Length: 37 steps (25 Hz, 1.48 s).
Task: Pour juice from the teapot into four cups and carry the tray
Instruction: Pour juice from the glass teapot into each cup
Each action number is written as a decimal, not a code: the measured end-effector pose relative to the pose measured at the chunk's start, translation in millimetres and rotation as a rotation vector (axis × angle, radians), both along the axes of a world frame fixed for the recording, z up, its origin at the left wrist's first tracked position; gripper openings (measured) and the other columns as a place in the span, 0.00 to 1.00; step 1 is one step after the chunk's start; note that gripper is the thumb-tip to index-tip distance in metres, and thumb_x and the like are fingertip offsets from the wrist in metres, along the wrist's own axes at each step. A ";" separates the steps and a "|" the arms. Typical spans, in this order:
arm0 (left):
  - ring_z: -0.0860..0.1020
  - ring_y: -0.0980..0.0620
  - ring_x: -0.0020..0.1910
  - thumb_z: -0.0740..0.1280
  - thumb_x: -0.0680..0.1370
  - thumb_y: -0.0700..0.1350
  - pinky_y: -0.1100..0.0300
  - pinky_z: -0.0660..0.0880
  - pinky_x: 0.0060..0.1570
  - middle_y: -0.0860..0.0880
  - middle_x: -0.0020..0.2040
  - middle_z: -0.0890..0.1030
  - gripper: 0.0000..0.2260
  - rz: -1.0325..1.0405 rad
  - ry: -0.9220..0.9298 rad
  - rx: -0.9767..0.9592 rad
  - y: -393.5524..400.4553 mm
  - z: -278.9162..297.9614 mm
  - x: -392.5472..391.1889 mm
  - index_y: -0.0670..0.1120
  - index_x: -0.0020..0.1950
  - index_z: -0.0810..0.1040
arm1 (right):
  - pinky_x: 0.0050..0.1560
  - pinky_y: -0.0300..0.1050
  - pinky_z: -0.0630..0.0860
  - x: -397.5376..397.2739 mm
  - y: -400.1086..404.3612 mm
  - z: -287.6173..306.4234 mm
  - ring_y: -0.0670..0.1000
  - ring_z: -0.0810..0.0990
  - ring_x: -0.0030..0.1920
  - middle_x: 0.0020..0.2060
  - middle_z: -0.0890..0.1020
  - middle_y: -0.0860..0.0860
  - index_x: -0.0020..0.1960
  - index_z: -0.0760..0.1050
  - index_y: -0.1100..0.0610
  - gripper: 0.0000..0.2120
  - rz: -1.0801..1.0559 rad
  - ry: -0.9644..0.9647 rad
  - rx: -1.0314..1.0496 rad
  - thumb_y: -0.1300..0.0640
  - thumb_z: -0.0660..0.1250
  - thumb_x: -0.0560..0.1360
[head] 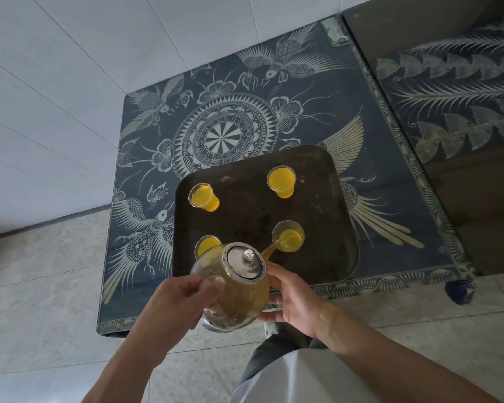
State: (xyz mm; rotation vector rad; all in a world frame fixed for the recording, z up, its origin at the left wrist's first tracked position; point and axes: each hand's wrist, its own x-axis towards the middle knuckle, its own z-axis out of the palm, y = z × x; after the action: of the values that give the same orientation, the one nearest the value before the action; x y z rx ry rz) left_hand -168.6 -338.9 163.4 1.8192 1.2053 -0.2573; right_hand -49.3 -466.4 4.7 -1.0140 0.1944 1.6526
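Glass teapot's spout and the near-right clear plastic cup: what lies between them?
Head view: only a stream of yellow juice bridges the glass teapot and the near-right clear plastic cup.

Yellow juice [280, 176], black tray [326, 199], dark blue table [370, 135] with pale bird-and-mandala pattern

a dark patterned table [216, 117] stands on a tiled floor [41, 271].

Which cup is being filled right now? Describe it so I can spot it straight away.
Find the dark square tray on the patterned blue table. Four clear cups of yellow juice stand on it. The one being filled is the near right cup, the only cup with a stream running into it from the glass teapot.
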 end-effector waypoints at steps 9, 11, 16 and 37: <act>0.64 0.59 0.20 0.67 0.79 0.49 0.71 0.65 0.25 0.52 0.20 0.72 0.17 -0.013 0.005 -0.001 0.0 7.9 3.3 0.38 0.39 0.85 | 0.48 0.54 0.81 0.1 1.9 1.4 0.58 0.79 0.58 0.64 0.81 0.54 0.69 0.77 0.51 0.23 0.020 0.014 0.002 0.40 0.64 0.79; 0.65 0.59 0.20 0.67 0.79 0.48 0.72 0.65 0.24 0.52 0.20 0.74 0.17 -0.008 0.004 0.000 0.3 9.9 5.3 0.37 0.39 0.85 | 0.48 0.54 0.81 0.8 1.9 2.3 0.57 0.79 0.57 0.62 0.82 0.53 0.69 0.77 0.52 0.24 0.025 0.019 0.003 0.40 0.63 0.80; 0.66 0.60 0.19 0.67 0.79 0.47 0.72 0.66 0.24 0.54 0.20 0.76 0.17 -0.003 0.009 0.016 -0.7 13.5 9.2 0.35 0.40 0.84 | 0.47 0.53 0.82 2.2 2.7 2.0 0.57 0.79 0.56 0.60 0.81 0.54 0.70 0.76 0.54 0.24 0.043 0.022 0.003 0.41 0.63 0.80; 0.66 0.60 0.20 0.68 0.79 0.49 0.68 0.67 0.26 0.53 0.19 0.73 0.16 0.020 0.060 0.037 -1.5 21.2 15.0 0.37 0.39 0.83 | 0.47 0.52 0.82 1.2 5.3 3.0 0.56 0.80 0.55 0.59 0.83 0.53 0.69 0.77 0.54 0.23 0.051 0.046 0.027 0.42 0.61 0.81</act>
State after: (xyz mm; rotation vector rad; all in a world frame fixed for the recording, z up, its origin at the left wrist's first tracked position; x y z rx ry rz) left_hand -153.6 -340.4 184.6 1.8413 1.2771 -0.2816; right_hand -48.1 -461.0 7.7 -0.9679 0.1774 1.7215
